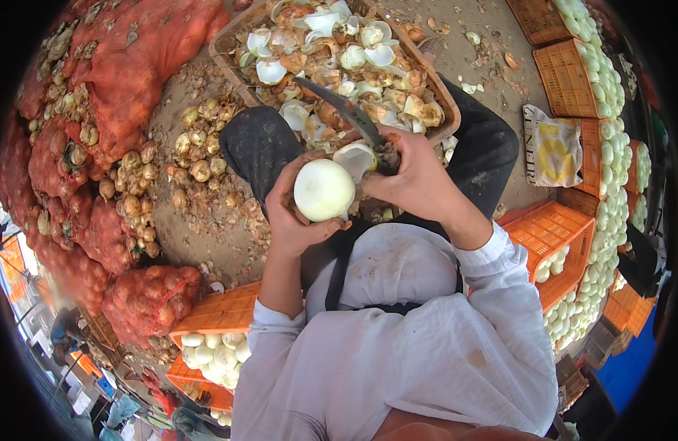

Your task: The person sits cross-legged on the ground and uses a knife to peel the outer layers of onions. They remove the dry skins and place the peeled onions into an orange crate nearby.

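Observation:
My left hand [294, 215] is wrapped around a pale peeled onion [324, 190], held just above my lap. Beside it, my right hand [413, 171] grips a knife by its dark handle [390, 154]. The curved knife blade [341, 107] points up and away over a crate. A cupped piece of white onion layer [355, 159] sits between the onion and my right fingers, close to the handle. Before my knees stands the shallow plastic crate [448, 99], full of brown skins and white onion peelings [322, 71].
Unpeeled onions [200, 168] lie loose on the ground to the left, near red mesh sacks of onions [151, 300]. Orange crates [562, 237] with peeled onions [606, 160] line the right side. A printed sack [552, 146] lies there. Another crate [223, 311] stands at my left elbow.

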Action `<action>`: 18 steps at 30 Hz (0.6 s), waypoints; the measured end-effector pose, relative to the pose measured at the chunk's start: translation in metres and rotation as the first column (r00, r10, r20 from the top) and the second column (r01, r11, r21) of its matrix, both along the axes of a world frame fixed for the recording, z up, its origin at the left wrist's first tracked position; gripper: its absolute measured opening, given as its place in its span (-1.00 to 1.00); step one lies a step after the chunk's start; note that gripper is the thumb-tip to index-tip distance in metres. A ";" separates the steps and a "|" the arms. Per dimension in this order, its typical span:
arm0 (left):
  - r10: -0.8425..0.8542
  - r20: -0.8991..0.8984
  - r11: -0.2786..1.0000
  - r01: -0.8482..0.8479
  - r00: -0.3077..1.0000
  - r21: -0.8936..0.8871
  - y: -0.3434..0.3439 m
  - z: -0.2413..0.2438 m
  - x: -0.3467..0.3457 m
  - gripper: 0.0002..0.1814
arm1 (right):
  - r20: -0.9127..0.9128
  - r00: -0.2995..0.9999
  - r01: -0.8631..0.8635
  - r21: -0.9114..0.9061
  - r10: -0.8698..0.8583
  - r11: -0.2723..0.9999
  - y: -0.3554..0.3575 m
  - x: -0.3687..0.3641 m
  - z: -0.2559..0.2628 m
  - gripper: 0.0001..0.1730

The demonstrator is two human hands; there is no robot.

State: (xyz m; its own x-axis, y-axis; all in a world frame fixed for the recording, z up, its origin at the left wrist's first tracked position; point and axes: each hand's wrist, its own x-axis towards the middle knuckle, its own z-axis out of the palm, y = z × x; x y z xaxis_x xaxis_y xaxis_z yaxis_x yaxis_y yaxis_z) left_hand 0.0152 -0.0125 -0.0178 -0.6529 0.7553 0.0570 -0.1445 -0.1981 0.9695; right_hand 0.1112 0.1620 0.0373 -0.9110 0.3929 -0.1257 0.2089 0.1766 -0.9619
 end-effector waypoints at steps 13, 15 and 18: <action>-0.071 0.511 0.986 -0.017 0.856 0.166 0.015 -0.009 0.006 -0.31 | -0.135 0.986 0.081 -0.150 -0.101 0.985 -0.001 -0.022 -0.062 -0.44; -0.076 0.489 0.997 0.066 0.869 0.038 0.019 -0.010 0.003 -0.22 | -0.008 0.992 0.086 -0.666 -0.122 0.741 0.022 -0.003 -0.060 -0.47; -0.391 0.604 0.920 0.295 0.694 0.257 0.023 -0.019 -0.017 -0.35 | -0.113 0.966 -0.067 -0.979 -0.233 0.194 0.065 0.065 -0.071 -0.54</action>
